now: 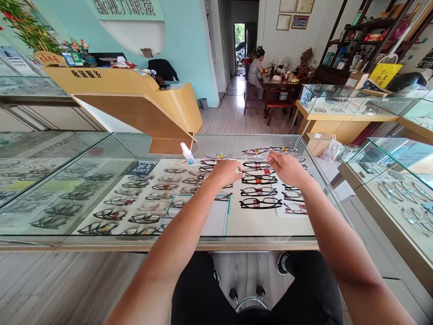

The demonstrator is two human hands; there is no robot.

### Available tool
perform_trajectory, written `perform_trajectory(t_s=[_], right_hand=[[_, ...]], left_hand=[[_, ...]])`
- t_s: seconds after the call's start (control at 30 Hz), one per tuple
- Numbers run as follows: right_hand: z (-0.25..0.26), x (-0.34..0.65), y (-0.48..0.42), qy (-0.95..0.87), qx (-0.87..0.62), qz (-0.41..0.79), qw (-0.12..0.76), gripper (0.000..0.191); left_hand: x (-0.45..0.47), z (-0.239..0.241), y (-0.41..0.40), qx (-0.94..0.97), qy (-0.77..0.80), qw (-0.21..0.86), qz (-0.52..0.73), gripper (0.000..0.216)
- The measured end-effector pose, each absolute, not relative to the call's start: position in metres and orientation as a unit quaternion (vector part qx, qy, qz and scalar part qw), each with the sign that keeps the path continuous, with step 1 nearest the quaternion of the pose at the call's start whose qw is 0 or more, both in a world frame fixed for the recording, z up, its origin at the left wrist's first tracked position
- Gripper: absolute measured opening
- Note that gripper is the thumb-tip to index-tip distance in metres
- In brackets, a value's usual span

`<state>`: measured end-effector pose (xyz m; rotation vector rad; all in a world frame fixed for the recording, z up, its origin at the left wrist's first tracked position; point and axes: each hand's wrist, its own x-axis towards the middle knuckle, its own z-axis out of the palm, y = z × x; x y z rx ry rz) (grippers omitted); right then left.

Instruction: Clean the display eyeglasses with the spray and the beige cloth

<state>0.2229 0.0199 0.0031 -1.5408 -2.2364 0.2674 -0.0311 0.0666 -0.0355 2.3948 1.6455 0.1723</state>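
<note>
I sit at a glass display counter (257, 237) with both arms stretched across it. Several black-framed glasses with red tags (260, 203) lie in a column on the glass. My left hand (225, 172) is curled, its thumb and fingers pinching at the left end of one pair of glasses (257, 171) in that column. My right hand (287, 168) is curled at the same pair's right end, knuckles up. Most of the frame between the hands shows; the finger contact is hidden. Rows of other glasses (135, 203) lie inside the case below.
A small white spray bottle (187, 153) stands on the counter left of my left hand. A white mat with a green edge (216, 219) lies near me. More glass cases (389, 189) stand at right. A wooden reception desk (135, 104) is behind. A person (256, 70) sits at a far table.
</note>
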Motion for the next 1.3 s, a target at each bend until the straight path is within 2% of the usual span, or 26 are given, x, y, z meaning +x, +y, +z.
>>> perform_trajectory(t_s=[0.2,0.3,0.4,0.5,0.6,0.8,0.93,1.1,1.2,1.3], right_hand=[[0.008,0.222,0.014,-0.754,-0.576,0.134,0.285,0.060],[0.009,0.223,0.013,-0.725,-0.585,0.153,0.330,0.066],[0.009,0.226,0.015,-0.725,-0.575,0.139,0.353,0.059],[0.008,0.228,0.017,-0.748,-0.536,0.141,0.366,0.033],[0.006,0.229,0.019,-0.747,-0.507,0.197,0.382,0.029],[0.000,0.231,0.023,-0.669,-0.502,0.248,0.489,0.060],[-0.001,0.231,0.023,-0.637,-0.495,0.292,0.514,0.070],[0.002,0.226,0.015,-0.655,-0.483,0.288,0.505,0.073],[0.001,0.219,0.014,-0.684,-0.474,0.270,0.485,0.069],[-0.002,0.210,0.013,-0.679,-0.457,0.267,0.509,0.057]], left_hand=[[-0.024,-0.041,0.069,0.816,0.565,0.109,0.051,0.028],[-0.023,-0.044,0.070,0.815,0.568,0.104,0.055,0.026],[-0.022,-0.047,0.071,0.813,0.571,0.103,0.057,0.023],[-0.021,-0.047,0.071,0.811,0.572,0.104,0.058,0.023],[-0.020,-0.044,0.069,0.812,0.571,0.105,0.060,0.023],[-0.020,-0.034,0.064,0.817,0.562,0.097,0.083,0.024],[-0.025,-0.027,0.061,0.819,0.556,0.087,0.107,0.025],[-0.038,-0.011,0.056,0.791,0.559,0.083,0.234,0.028],[-0.036,-0.002,0.047,0.734,0.548,0.141,0.375,0.034],[-0.025,0.002,0.034,0.668,0.515,0.221,0.490,0.041]])
